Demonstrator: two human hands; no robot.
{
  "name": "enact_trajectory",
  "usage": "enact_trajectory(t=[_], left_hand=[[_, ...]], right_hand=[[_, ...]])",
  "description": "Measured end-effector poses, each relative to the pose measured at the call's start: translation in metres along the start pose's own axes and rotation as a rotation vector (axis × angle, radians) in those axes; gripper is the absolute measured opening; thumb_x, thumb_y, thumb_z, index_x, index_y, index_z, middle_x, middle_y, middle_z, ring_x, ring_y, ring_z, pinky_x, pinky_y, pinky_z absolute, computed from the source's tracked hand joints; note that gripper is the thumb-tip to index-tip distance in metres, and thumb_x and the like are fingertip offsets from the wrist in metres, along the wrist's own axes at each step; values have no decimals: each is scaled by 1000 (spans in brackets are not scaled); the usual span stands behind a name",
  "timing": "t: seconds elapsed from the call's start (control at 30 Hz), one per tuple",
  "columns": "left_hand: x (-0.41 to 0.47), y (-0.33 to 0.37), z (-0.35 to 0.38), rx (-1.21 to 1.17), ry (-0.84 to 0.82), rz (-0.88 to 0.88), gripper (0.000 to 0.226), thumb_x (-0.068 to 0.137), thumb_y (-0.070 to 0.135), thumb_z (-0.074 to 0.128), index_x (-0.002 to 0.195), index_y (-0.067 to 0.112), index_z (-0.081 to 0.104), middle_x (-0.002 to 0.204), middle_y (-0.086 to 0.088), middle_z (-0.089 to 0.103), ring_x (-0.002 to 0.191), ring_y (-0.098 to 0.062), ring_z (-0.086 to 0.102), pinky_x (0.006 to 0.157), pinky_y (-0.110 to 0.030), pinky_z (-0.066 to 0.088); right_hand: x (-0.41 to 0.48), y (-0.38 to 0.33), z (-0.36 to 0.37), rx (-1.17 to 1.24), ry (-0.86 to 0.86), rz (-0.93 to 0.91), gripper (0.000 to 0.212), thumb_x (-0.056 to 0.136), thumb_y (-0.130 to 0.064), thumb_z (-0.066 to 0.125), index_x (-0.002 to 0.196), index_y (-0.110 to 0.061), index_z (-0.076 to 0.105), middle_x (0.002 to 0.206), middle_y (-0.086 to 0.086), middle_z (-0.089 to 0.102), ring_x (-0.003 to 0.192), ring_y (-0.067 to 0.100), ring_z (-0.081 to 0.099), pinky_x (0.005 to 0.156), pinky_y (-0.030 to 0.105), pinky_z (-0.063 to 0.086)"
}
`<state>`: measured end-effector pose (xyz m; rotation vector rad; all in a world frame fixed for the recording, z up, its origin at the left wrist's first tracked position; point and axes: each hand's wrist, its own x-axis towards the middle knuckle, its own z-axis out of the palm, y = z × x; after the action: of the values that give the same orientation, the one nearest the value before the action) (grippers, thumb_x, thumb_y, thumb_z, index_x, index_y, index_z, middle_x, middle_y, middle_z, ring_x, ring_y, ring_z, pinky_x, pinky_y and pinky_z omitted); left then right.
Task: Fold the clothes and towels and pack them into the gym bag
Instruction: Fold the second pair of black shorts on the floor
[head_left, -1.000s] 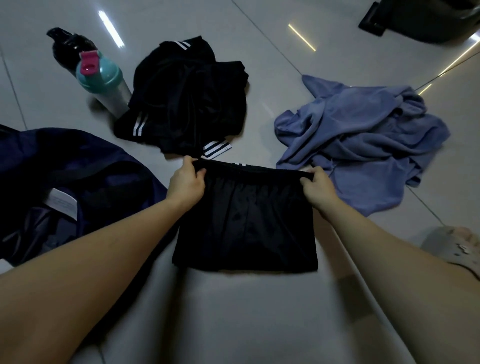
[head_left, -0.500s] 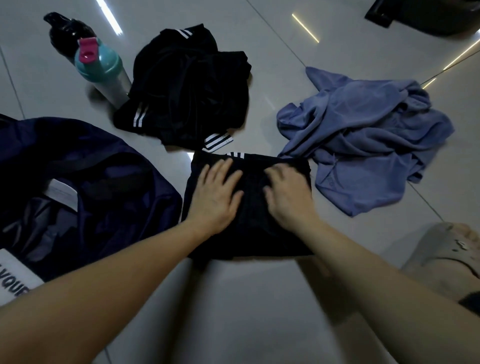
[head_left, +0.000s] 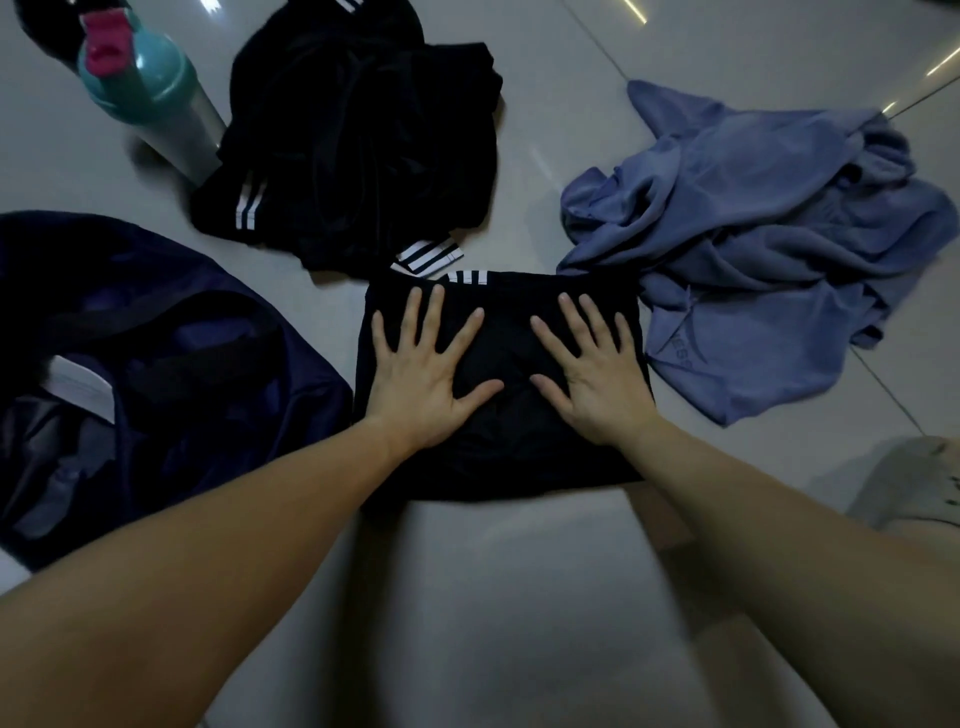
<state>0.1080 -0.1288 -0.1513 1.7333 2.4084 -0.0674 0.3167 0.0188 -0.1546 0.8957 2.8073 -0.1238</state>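
Observation:
A folded black garment (head_left: 506, 457) with white stripes at its far edge lies flat on the tiled floor in front of me. My left hand (head_left: 428, 374) presses on its left half with fingers spread and straight. On the right half, my right hand (head_left: 592, 374) presses flat in the same way. The open navy gym bag (head_left: 171, 374) sits on the floor to the left. A crumpled black garment with white stripes (head_left: 363, 135) lies beyond the folded one. A crumpled blue-grey towel or top (head_left: 769, 228) lies to the right.
A teal bottle with a pink cap (head_left: 150, 104) stands at the far left beside the black pile, with a dark bottle behind it. A pale slipper on a foot (head_left: 914, 483) shows at the right edge. Bare tile lies near me.
A second ago both hands gripped the garment's far edge; they folded it toward me and now press flat on it with fingers spread wider. The view has moved closer.

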Motion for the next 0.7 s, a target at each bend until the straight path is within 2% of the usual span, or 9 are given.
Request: enact_trajectory(t=[0.13, 0.27, 0.33, 0.43, 0.57, 0.63, 0.7], left_hand=[[1, 5, -8, 10, -72, -22, 84, 90, 83, 1, 160, 38, -10, 169, -12, -14, 154, -34, -18, 119, -68, 1], [-31, 11, -17, -109, 30, -20, 74, 99, 69, 9, 162, 32, 8, 170, -9, 2, 157, -30, -3, 122, -62, 1], [-61, 16, -6, -98, 54, -23, 72, 100, 68, 12, 162, 32, 12, 170, -9, 4, 157, -29, -1, 123, -61, 3], [-84, 19, 13, -79, -29, -83, 77, 97, 73, 8, 162, 33, 1, 170, -9, -7, 156, -29, -13, 123, -61, -1], [-92, 25, 3, -82, -128, -99, 81, 94, 76, 4, 161, 33, -10, 168, -9, -19, 153, -29, -25, 122, -61, -7], [-100, 32, -4, -82, -219, -82, 88, 90, 83, 4, 159, 33, -15, 166, -11, -26, 150, -30, -30, 121, -60, -10], [-106, 31, -16, -66, -306, 8, 98, 83, 91, 9, 161, 34, -10, 167, -12, -21, 153, -33, -22, 122, -59, -8]], right_hand=[[10, 3, -24, -8, -128, -37, 71, 99, -67, 20, 161, -37, 2, 169, 6, -6, 155, 29, -6, 121, 59, 11], [-31, -43, -40, 119, 42, 23, 68, 100, -59, 23, 161, -30, 13, 168, 13, 11, 154, 33, 12, 122, 54, 15], [-60, -64, -21, 112, 27, 41, 68, 101, -59, 22, 161, -31, 12, 168, 13, 10, 155, 32, 11, 123, 55, 14], [-76, -67, 6, 61, -15, 84, 67, 102, -62, 21, 161, -32, 11, 169, 10, 7, 155, 31, 6, 123, 56, 10], [-78, -56, 5, 34, -60, 26, 69, 101, -63, 22, 161, -31, 14, 168, 10, 10, 155, 30, 7, 122, 56, 12], [-84, -43, 0, 42, -124, -30, 70, 99, -66, 15, 161, -34, 11, 169, 8, 8, 156, 29, 7, 123, 53, 11], [-93, -30, -12, 29, -193, -81, 73, 96, -71, 1, 161, -38, 7, 169, 6, 3, 156, 27, 4, 124, 50, 9]])
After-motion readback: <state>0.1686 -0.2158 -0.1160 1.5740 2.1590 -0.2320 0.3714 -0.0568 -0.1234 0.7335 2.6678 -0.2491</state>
